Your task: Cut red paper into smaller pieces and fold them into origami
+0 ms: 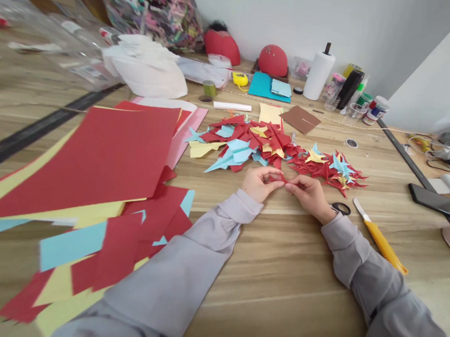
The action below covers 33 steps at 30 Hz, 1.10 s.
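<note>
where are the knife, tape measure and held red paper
Knife [380, 240], head view, on its yellow handle
Tape measure [240, 78], head view, on its yellow case
Held red paper [283, 178], head view, on its exposed part

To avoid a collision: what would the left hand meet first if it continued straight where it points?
Past the small red paper piece it pinches, the left hand would probably meet the right hand first; exact depth is unclear.

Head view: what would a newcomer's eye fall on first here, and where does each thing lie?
The large red sheet on the left probably catches the eye first. Next comes the heap of folded red, blue and yellow paper in the middle, just beyond a small red piece in the grip of the left hand and right hand.
</note>
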Tool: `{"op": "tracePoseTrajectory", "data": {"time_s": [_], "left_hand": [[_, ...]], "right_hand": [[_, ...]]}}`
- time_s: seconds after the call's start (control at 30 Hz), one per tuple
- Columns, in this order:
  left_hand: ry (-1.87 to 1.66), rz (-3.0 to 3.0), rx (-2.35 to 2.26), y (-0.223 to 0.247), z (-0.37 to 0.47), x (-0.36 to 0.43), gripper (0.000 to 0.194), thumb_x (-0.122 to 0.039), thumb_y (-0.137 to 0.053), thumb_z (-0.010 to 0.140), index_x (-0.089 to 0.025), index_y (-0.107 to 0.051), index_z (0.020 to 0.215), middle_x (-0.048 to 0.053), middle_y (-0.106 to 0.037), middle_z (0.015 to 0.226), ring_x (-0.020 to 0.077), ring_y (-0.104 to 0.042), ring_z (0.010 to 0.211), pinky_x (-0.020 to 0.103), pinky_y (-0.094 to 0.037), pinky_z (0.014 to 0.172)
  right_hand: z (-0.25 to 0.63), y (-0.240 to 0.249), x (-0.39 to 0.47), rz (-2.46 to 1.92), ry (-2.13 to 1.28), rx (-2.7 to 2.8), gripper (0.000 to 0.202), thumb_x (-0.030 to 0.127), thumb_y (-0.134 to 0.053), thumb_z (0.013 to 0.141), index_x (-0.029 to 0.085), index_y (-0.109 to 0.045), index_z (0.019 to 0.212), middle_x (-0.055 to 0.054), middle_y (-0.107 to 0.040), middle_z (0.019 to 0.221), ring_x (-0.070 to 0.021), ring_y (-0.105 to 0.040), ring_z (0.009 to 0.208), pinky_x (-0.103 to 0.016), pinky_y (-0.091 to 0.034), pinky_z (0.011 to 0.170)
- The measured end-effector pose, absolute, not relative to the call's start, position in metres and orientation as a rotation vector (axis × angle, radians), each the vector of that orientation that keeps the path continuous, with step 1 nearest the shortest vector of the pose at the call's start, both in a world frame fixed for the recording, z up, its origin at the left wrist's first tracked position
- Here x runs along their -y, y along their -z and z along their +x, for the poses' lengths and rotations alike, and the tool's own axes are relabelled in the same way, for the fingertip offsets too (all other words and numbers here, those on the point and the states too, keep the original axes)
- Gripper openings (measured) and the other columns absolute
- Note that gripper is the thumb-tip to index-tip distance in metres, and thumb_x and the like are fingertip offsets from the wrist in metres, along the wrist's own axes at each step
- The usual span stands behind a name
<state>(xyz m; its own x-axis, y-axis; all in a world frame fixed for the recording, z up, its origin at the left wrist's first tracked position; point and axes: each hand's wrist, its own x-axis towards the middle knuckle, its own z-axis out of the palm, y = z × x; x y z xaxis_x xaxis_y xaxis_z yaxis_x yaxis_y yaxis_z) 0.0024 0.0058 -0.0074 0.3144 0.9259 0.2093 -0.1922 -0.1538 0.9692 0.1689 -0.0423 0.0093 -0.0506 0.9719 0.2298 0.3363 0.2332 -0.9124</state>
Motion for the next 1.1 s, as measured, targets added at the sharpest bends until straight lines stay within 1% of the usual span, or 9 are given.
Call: {"op": "tracePoseTrajectory", "data": {"time_s": [0.17, 0.33, 0.47, 0.6, 0.7, 0.83, 0.9, 1.03, 1.1], "left_hand": [[-1.210, 1.368, -0.795, 0.005, 0.001, -0.007, 0.033, -0.031, -0.083, 0.058, -0.013, -0.072, 0.083, 0.007, -0.073, 0.076, 0.0185, -0.069, 0.072, 0.032, -0.058, 0.073], [-1.216, 1.308, -0.807, 0.004, -0.002, -0.011, 0.035, -0.031, -0.084, 0.055, -0.013, -0.072, 0.083, 0.006, -0.073, 0.074, 0.0187, -0.069, 0.073, 0.032, -0.058, 0.072], [-1.205, 1.241, -0.800, 0.004, -0.001, -0.011, 0.038, -0.030, -0.086, 0.051, -0.012, -0.072, 0.081, 0.005, -0.072, 0.072, 0.0181, -0.068, 0.071, 0.032, -0.058, 0.072], [-1.219, 1.254, -0.799, 0.006, -0.001, -0.012, 0.039, -0.031, -0.087, 0.051, -0.012, -0.072, 0.082, 0.006, -0.073, 0.073, 0.0184, -0.068, 0.071, 0.033, -0.058, 0.071], [-1.237, 1.263, -0.813, 0.008, 0.000, -0.012, 0.038, -0.031, -0.087, 0.052, -0.012, -0.073, 0.082, 0.006, -0.073, 0.074, 0.0182, -0.068, 0.071, 0.033, -0.057, 0.072], [-1.200, 1.304, -0.789, 0.005, 0.000, -0.011, 0.037, -0.029, -0.086, 0.053, -0.013, -0.073, 0.083, 0.005, -0.073, 0.074, 0.0176, -0.068, 0.071, 0.032, -0.057, 0.074], [-1.179, 1.303, -0.767, 0.002, -0.001, -0.009, 0.039, -0.028, -0.087, 0.052, -0.013, -0.073, 0.085, 0.005, -0.072, 0.073, 0.0170, -0.068, 0.071, 0.031, -0.056, 0.073], [-1.102, 1.157, -0.672, -0.001, -0.004, -0.008, 0.038, -0.037, -0.085, 0.060, -0.013, -0.073, 0.087, 0.005, -0.073, 0.073, 0.0174, -0.068, 0.064, 0.031, -0.056, 0.065], [-1.091, 1.029, -0.594, -0.001, -0.004, -0.008, 0.040, -0.040, -0.084, 0.062, -0.013, -0.073, 0.088, 0.007, -0.074, 0.077, 0.0188, -0.069, 0.066, 0.031, -0.056, 0.064]], "right_hand": [[0.168, -0.010, 0.042, -1.289, -0.876, 1.429, 0.030, 0.050, -0.075, 0.069, 0.021, -0.070, 0.073, -0.002, -0.068, 0.063, -0.0159, -0.060, 0.056, -0.028, -0.048, 0.056], [0.169, -0.012, 0.041, -1.262, -0.905, 1.325, 0.030, 0.049, -0.078, 0.067, 0.021, -0.068, 0.069, 0.001, -0.064, 0.058, -0.0144, -0.057, 0.053, -0.028, -0.047, 0.056], [0.170, -0.015, 0.042, -1.227, -0.937, 1.343, 0.033, 0.052, -0.074, 0.072, 0.021, -0.067, 0.064, 0.000, -0.064, 0.058, -0.0143, -0.056, 0.054, -0.028, -0.046, 0.056], [0.171, -0.016, 0.042, -1.228, -0.975, 1.339, 0.044, 0.059, -0.066, 0.079, 0.020, -0.066, 0.059, -0.001, -0.064, 0.056, -0.0140, -0.056, 0.053, -0.027, -0.044, 0.054], [0.171, -0.015, 0.041, -1.235, -0.997, 1.308, 0.049, 0.064, -0.059, 0.081, 0.019, -0.065, 0.061, -0.001, -0.064, 0.057, -0.0137, -0.057, 0.052, -0.027, -0.045, 0.053], [0.170, -0.010, 0.040, -1.234, -0.975, 1.367, 0.039, 0.059, -0.070, 0.074, 0.020, -0.069, 0.076, 0.000, -0.067, 0.063, -0.0137, -0.059, 0.057, -0.026, -0.048, 0.057], [0.170, -0.007, 0.039, -1.227, -0.952, 1.406, 0.035, 0.054, -0.074, 0.071, 0.020, -0.069, 0.078, 0.000, -0.067, 0.065, -0.0141, -0.060, 0.059, -0.026, -0.050, 0.059], [0.171, -0.002, 0.038, -1.201, -0.911, 1.387, 0.027, 0.046, -0.074, 0.073, 0.020, -0.070, 0.079, -0.001, -0.068, 0.066, -0.0144, -0.061, 0.060, -0.027, -0.050, 0.060], [0.171, 0.000, 0.038, -1.192, -0.889, 1.351, 0.023, 0.043, -0.074, 0.073, 0.020, -0.071, 0.080, 0.000, -0.067, 0.065, -0.0138, -0.060, 0.059, -0.026, -0.050, 0.059]]}}
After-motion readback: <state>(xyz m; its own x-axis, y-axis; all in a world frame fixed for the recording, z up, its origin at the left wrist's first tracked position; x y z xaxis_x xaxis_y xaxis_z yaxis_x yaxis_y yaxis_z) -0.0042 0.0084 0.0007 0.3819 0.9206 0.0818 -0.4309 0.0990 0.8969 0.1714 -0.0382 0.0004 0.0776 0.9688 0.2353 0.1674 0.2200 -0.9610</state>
